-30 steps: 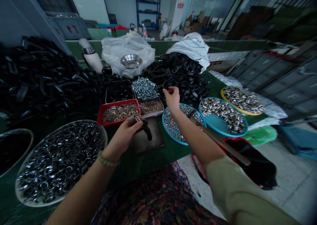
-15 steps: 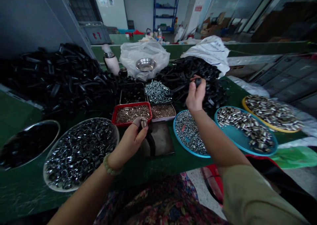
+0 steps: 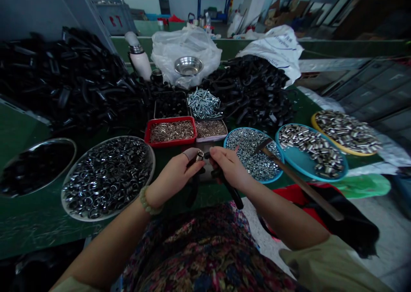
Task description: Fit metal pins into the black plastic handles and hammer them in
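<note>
Grip, left [image 3: 174, 175]: closed, fingers and thumb pinching a ringed metal piece [image 3: 199, 156]; a dark curved part [image 3: 192, 191] hangs just below it.
Grip, right [image 3: 230, 167]: closed on a black part [image 3: 236, 196] whose long end slants down toward 5 o'clock.
Meeting point: a small dark tip at the right fingers sits just beside the metal piece; touching or not, I cannot tell.
Red tray [image 3: 171, 144]: near, at 11 o'clock, filled with thin metal pins.
Pale tray [image 3: 212, 138]: at 12, against the red one, with small fasteners; bluish screws [image 3: 204, 103] lie behind it.
Blue tray [image 3: 269, 181]: at 3 o'clock, full of small shiny pieces, a hammer [image 3: 293, 178] across its rim.
Second blue tray [image 3: 297, 156]: farther toward 3, part-filled with metal sleeves.
Oval tray [image 3: 95, 219]: at 9, heaped with dark, glossy rings.
Black heaps: one [image 3: 72, 90] at 10 o'clock, one [image 3: 253, 90] at 1.
Steel dish [image 3: 188, 65]: far off at 12, on a plastic bag [image 3: 165, 46].
Worktop [image 3: 41, 227]: green, beneath the trays.
</note>
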The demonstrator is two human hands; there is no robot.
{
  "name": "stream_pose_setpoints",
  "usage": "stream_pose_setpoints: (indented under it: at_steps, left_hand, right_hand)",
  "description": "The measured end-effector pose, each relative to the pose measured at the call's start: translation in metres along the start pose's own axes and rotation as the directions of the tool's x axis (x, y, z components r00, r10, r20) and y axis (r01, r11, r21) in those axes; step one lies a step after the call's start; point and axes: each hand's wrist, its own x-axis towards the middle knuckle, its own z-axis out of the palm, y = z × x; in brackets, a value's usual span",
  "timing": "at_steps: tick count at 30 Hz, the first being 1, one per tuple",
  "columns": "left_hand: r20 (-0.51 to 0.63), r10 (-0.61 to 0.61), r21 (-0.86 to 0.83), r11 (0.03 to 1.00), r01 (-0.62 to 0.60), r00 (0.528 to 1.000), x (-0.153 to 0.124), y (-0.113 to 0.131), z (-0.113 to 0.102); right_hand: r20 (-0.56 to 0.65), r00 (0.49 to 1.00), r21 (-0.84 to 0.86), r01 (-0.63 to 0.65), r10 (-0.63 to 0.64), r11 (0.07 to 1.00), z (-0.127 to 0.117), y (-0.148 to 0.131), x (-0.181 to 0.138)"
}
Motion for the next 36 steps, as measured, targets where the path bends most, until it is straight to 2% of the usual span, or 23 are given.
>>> stream_pose_setpoints:
  at_steps: [3,5,8,10,15,18,20,21,23,25,26,27,29,31,32,34,36]
  left_hand:
    - [0.059,0.008,0.231,0.973,-0.021,0.998,-0.002,-0.002,-0.007]
    - [0.106,0.01,0.352,0.935,-0.047,0.994,-0.003,-0.005,-0.011]
    - [0.17,0.02,0.376,0.923,-0.084,0.985,-0.003,-0.008,-0.012]
    - [0.157,0.025,0.298,0.952,-0.071,0.987,-0.003,-0.007,-0.009]
    - [0.012,0.002,0.137,0.991,-0.003,1.0,-0.002,-0.006,0.006]
    - [0.016,-0.025,0.116,0.993,0.023,1.0,0.0,-0.011,0.015]
    - [0.025,-0.05,0.121,0.992,0.047,0.998,0.001,-0.014,0.015]
    - [0.034,-0.057,0.118,0.992,0.053,0.998,0.001,-0.015,0.012]
    - [0.044,-0.052,0.083,0.995,0.048,0.998,-0.001,-0.014,0.0]
    - [-0.001,-0.008,0.069,0.998,0.008,1.0,-0.004,-0.011,-0.014]
    - [-0.051,0.029,0.107,0.994,-0.024,0.998,-0.005,-0.01,-0.019]
    - [-0.103,0.075,0.185,0.981,-0.055,0.992,-0.007,-0.01,-0.02]
    - [-0.123,0.173,0.412,0.905,-0.109,0.977,-0.009,-0.013,-0.013]
    - [0.029,0.207,0.607,0.774,-0.181,0.978,-0.009,-0.019,0.006]
    - [0.129,0.192,0.661,0.715,-0.229,0.973,-0.008,-0.022,0.017]
    - [0.276,0.158,0.69,0.655,-0.31,0.948,-0.004,-0.029,0.03]
    - [0.297,0.158,0.672,0.666,-0.323,0.942,0.009,-0.037,0.022]
  right_hand:
    - [0.076,0.991,-0.236,0.128,-0.113,0.963,-0.006,-0.006,0.0]
    - [0.146,0.98,-0.367,0.18,-0.135,0.913,-0.008,-0.01,0.001]
    - [0.192,0.974,-0.419,0.189,-0.116,0.888,-0.006,-0.014,0.002]
    - [0.142,0.981,-0.389,0.176,-0.131,0.904,-0.001,-0.014,0.003]
    - [-0.12,0.973,-0.249,0.163,-0.197,0.955,0.022,0.006,0.001]
    - [-0.248,0.947,-0.147,0.172,-0.204,0.974,0.035,0.025,-0.002]
    - [-0.289,0.936,-0.09,0.182,-0.2,0.979,0.036,0.035,-0.001]
    - [-0.26,0.945,-0.074,0.184,-0.197,0.98,0.034,0.038,0.003]
    - [-0.13,0.969,-0.077,0.202,-0.211,0.976,0.023,0.038,0.021]
    - [0.0,0.961,-0.193,0.272,-0.277,0.943,0.009,0.033,0.052]
    - [0.047,0.945,-0.308,0.321,-0.323,0.896,0.003,0.029,0.071]
    - [0.091,0.925,-0.46,0.367,-0.368,0.809,-0.001,0.025,0.091]
    - [0.212,0.895,-0.753,0.405,-0.393,0.518,-0.002,0.018,0.129]
    - [0.34,0.887,-0.888,0.413,-0.314,0.204,0.005,0.016,0.157]
    - [0.382,0.885,-0.903,0.419,-0.264,0.096,0.01,0.016,0.167]
    - [0.425,0.883,-0.902,0.432,-0.199,-0.01,0.019,0.019,0.177]
    - [0.451,0.872,-0.89,0.454,-0.191,-0.027,0.023,0.023,0.181]
